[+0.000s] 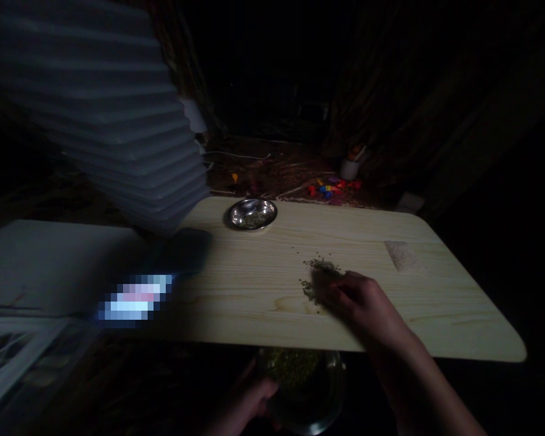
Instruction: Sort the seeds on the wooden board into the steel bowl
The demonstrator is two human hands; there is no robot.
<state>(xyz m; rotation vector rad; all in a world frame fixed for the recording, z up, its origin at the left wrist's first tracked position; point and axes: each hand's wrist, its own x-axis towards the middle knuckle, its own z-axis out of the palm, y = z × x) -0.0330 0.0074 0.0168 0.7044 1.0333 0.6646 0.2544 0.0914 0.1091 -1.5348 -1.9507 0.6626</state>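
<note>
Just below the table's front edge, my left hand [260,393] is closed on the side of a metal bowl [315,427] with small green beans or grains [297,366] in it. Over the tabletop, my right hand [362,295] has its fingers curled downward at a scattered patch of small dark grains [323,264]. What those fingers hold, if anything, is hidden in shadow. A shiny steel bowl [254,213] with some grains on its bottom stands at the table's far edge.
The pale wooden table [245,290] carries a small whitish packet or patch [404,257] on its right. At left, a bright pixelated screen [135,297] sits below a ridged grey-white object [118,121]. Several colourful pieces [329,189] and a white container [349,168] lie beyond.
</note>
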